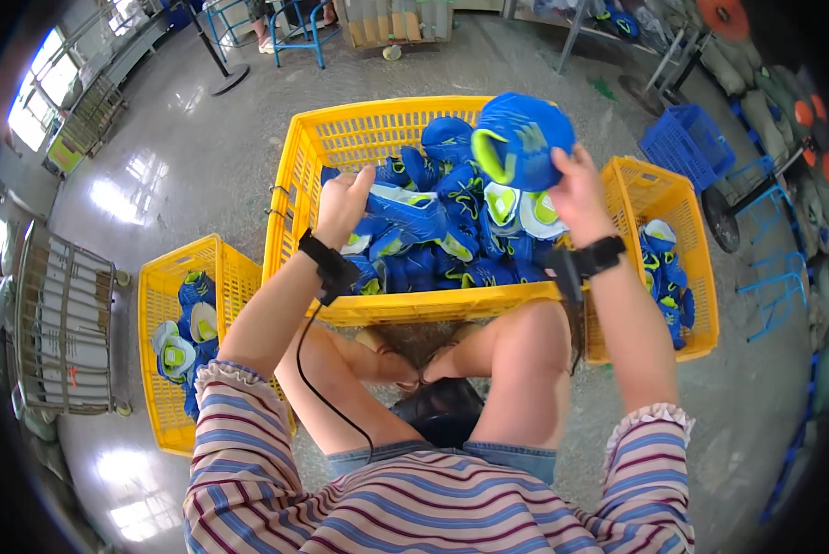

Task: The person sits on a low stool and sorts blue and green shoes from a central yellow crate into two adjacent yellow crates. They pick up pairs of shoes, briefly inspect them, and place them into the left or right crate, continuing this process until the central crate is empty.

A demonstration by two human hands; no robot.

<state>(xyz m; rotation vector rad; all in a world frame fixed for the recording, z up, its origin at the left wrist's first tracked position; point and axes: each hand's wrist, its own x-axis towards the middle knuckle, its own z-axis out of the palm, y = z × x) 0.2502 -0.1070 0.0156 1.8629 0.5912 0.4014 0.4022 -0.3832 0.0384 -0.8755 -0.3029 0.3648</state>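
Left hand, right hand: fingers clamped on blue shoe uppers; more reach the near edge of the large crate; side crates part-filled.

Yellow perforated crate with heaped blue shoe uppers inside.

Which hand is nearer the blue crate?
Right. The right hand, holding a blue shoe upper, is left of the blue crate; the left hand is farther left, over the large yellow crate.
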